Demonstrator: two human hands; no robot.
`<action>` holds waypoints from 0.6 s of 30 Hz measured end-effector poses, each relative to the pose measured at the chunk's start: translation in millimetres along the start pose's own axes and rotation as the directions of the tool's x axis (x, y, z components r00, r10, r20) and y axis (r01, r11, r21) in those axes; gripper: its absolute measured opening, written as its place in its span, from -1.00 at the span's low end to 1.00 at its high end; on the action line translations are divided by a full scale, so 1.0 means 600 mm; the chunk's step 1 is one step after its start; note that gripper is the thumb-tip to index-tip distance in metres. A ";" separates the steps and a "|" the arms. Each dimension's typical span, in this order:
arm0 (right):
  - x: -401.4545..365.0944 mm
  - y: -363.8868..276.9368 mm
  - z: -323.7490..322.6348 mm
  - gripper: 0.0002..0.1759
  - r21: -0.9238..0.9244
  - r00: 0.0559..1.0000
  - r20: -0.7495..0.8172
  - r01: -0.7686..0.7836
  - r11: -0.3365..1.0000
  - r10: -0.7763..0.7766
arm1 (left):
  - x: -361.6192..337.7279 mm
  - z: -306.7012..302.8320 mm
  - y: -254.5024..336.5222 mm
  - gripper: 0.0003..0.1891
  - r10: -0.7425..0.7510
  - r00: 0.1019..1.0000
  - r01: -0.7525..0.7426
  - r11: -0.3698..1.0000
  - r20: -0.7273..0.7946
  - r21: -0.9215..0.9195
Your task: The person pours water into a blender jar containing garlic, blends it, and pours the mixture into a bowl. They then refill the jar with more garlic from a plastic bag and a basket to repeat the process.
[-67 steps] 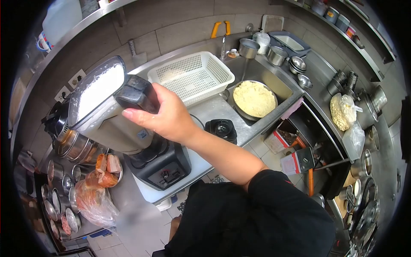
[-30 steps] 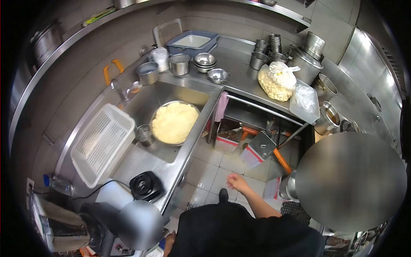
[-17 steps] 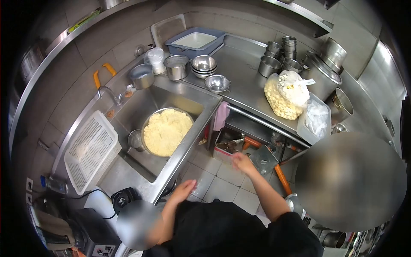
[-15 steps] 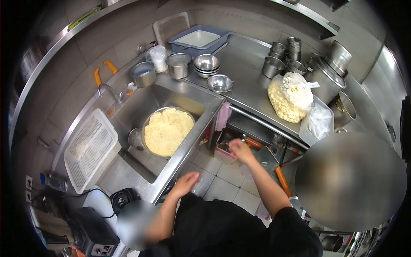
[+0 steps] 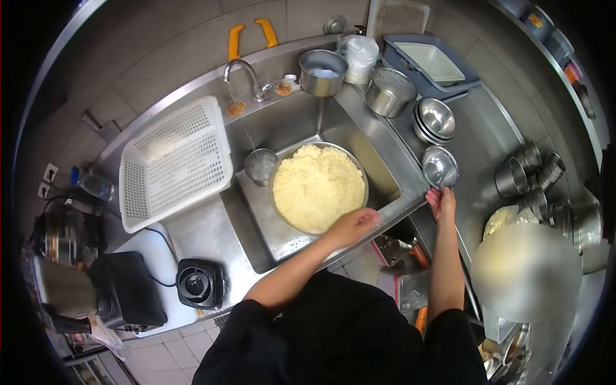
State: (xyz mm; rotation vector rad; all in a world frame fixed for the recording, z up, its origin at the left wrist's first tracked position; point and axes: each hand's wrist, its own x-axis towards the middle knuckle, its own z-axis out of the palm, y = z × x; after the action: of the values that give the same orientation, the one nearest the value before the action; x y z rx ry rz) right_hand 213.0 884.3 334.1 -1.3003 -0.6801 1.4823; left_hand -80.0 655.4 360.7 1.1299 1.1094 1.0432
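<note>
A large steel bowl (image 5: 280, 206) full of pale yellow mash sits in the sink (image 5: 301, 122). My left hand (image 5: 353, 224) lies on the bowl's near right rim, at the sink's front edge, with the fingers curled over it. My right hand (image 5: 441, 202) reaches to the counter right of the sink, fingers stretched out and touching the near edge of a small empty steel bowl (image 5: 439, 165). A small steel strainer cup (image 5: 260, 165) stands in the sink left of the big bowl.
A white plastic basket (image 5: 173, 160) lies left of the sink, beside a blender base (image 5: 199, 282) and a blender (image 5: 96, 289). Steel pots (image 5: 390, 91), stacked bowls (image 5: 435, 119), cups (image 5: 526, 167) and a blue tray (image 5: 430, 61) crowd the right counter. A tap (image 5: 247, 74) stands behind.
The view has swung back over the sink. Both hands rose from above the floor: the left onto the big bowl's rim, the right to the small bowl on the counter.
</note>
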 end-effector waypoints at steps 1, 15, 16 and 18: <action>-0.006 0.006 -0.005 -0.46 -0.010 1.000 -0.010 -0.008 1.000 0.008 | 0.016 -0.007 0.002 -0.59 0.033 0.998 -0.034 0.999 -0.059 -0.005; -0.273 -0.003 0.268 -0.36 -0.237 0.359 0.933 0.615 0.752 0.001 | -0.178 -0.438 -0.035 -0.61 0.318 0.403 0.350 0.813 -0.858 0.466; -0.281 -0.054 0.253 -0.39 -0.303 0.346 0.938 0.763 0.571 0.034 | -0.199 -0.416 0.075 -0.56 0.277 0.323 0.423 0.813 -0.905 0.400; -0.258 -0.084 0.201 -0.43 -0.328 0.442 0.893 0.767 0.552 -0.083 | -0.252 -0.487 0.159 -0.51 0.026 0.294 0.315 0.941 -0.955 0.123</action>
State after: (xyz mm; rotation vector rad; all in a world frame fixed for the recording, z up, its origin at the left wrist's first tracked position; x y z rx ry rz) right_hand 101.3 781.9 468.7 -0.6820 -2.2775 1.2656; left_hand -396.6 560.3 450.0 0.4647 2.3732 1.4786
